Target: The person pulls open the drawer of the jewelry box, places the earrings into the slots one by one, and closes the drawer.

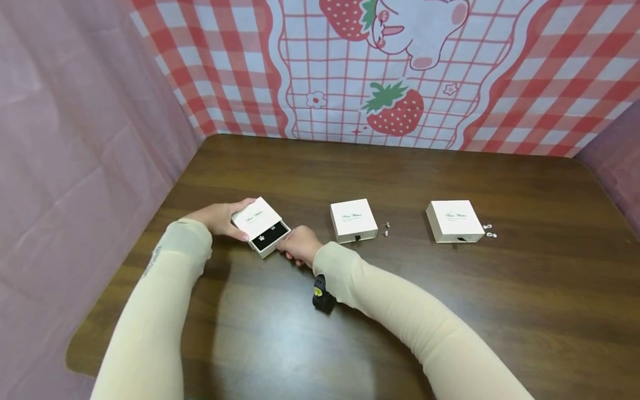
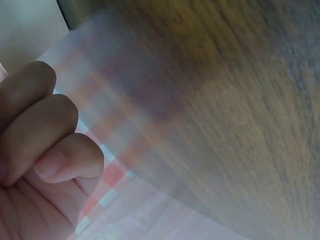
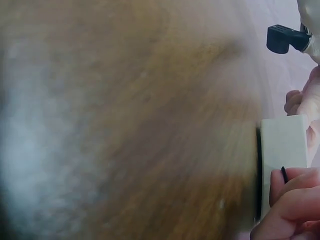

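A small white jewelry box point(image 1: 257, 218) with printed lettering stands at the left of the table, its drawer point(image 1: 270, 243) partly pulled out. On the drawer's black lining lie a flower-shaped earring point(image 1: 261, 238) and another small shiny piece point(image 1: 273, 228). My left hand point(image 1: 220, 219) grips the box's outer sleeve between thumb and fingers; in the left wrist view its other fingers point(image 2: 55, 120) are curled. At the drawer's front, my right hand point(image 1: 301, 244) pinches the black pull tab point(image 3: 284, 174), as the right wrist view shows.
A second white box point(image 1: 354, 219), closed, stands mid-table with two small earrings point(image 1: 386, 229) at its right. Farther right is a third closed box point(image 1: 455, 220) with a pair of earrings point(image 1: 490, 231) beside it. A checked strawberry cloth point(image 1: 320, 66) hangs behind the table point(image 1: 550, 266).
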`<state>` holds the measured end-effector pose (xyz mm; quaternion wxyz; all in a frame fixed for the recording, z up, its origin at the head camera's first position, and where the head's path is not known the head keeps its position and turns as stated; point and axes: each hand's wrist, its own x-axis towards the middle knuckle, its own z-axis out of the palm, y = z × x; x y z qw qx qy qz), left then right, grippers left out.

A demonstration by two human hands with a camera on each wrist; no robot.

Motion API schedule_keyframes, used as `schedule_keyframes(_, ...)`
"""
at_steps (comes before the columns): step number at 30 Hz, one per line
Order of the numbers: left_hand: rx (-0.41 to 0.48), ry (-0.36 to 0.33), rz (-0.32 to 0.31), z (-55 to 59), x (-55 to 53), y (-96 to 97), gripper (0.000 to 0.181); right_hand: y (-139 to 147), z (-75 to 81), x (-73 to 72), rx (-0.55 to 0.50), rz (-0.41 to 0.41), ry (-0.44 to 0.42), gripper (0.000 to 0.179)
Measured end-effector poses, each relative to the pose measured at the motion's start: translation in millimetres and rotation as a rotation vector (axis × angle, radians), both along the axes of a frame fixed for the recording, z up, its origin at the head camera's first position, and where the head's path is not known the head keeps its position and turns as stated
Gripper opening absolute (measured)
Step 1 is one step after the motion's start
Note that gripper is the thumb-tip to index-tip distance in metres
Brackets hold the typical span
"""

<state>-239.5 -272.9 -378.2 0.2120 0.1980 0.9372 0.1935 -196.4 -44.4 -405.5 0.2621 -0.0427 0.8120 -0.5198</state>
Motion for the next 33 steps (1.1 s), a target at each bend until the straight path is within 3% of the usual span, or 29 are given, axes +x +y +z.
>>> schedule_keyframes(13, -0.008, 0.013, -0.019, 1.4, -0.1, -1.6, 0.096, -18, -2.0, -7.7, -0.037, -0.070, -0.075, 0.030)
schedule_keyframes(21, -0.026, -0.051, 0.026, 2.8, 0.4, 3.8, 0.099, -22, -3.8, -12.8, -0.042, -0.111, -0.104, 0.029)
schedule_keyframes(27, -0.037, -0.069, 0.036, 2.6, 0.3, 4.0, 0.101, -22, -4.0, -16.3, -0.123, -0.141, -0.169, 0.024)
schedule_keyframes(33, -0.071, -0.049, 0.057, 5.2, 2.7, 2.3, 0.101, -17, -2.7, -17.1, -0.119, -0.057, -0.161, 0.019)
